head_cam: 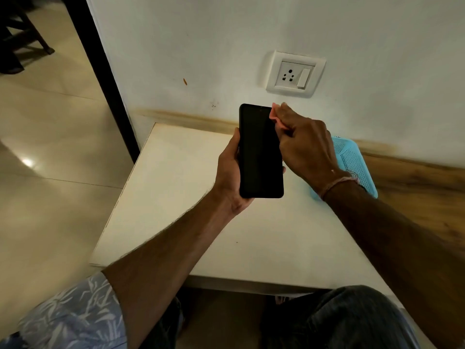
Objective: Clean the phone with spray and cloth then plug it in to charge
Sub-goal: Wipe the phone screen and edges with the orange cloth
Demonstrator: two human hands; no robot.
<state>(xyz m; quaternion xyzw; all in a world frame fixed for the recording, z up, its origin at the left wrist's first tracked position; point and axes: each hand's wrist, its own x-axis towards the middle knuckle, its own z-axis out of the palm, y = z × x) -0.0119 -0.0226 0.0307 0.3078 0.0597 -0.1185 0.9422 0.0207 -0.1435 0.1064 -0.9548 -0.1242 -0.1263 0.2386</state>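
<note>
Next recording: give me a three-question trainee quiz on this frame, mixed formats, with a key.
1. True or false: the wall socket has something plugged into it.
2. The left hand grips the phone. What does the right hand hold against its top corner? A) spray bottle B) pink cloth C) cable
3. Fill in: the light blue perforated object sits on the table to the ____ of the phone.
Key: 1 false, the wall socket is empty; 2 B; 3 right.
</note>
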